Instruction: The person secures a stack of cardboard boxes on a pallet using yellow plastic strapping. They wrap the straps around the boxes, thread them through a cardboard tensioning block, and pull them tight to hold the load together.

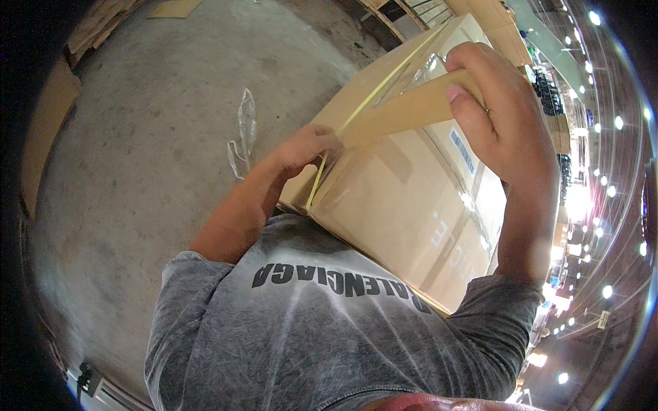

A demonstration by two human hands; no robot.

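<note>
A large cardboard box (391, 205) stands tilted in view right in front of my body, with a yellow strap (370, 96) running round it. My right hand (504, 113) is closed, raised above the box, thumb and fingers pinching a wide strip of tan packing tape (418, 106). The strip stretches taut from there down to the box's left edge. At that edge my left hand (312, 148) has its fingers bent over the tape's other end, beside the strap; the fingertips are partly hidden. A barcode label (462, 151) and shiny clear tape show on the box.
Grey concrete floor (157, 109) spreads to the left, where a crumpled clear plastic strip (243, 130) lies. Flat cardboard pieces (48, 137) are at the far left rim. More cartons (497, 31) stand behind the box, with bright lights along the right.
</note>
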